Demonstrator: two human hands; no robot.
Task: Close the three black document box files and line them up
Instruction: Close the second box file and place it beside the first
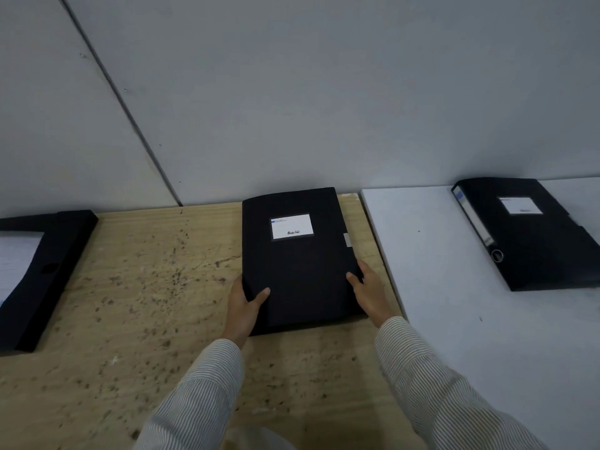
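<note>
A closed black box file (298, 261) is lain flat on the wooden table (146, 303), against the wall. Its near left edge is gripped by the left hand (245, 306), its right edge by the right hand (370, 292). An open file (35, 274) is seen far left, a closed one (532, 235) on the white table (454, 303).

Surface A: stained wooden tabletop (136, 287), against the wall | on it: closed middle box file (298, 264), lying flat, white label up; open left box file (48, 271) at the left edge, paper inside | Surface B: white tabletop (454, 303), adjoining on the right | on it: closed right box file (535, 241), flat, angled.
</note>
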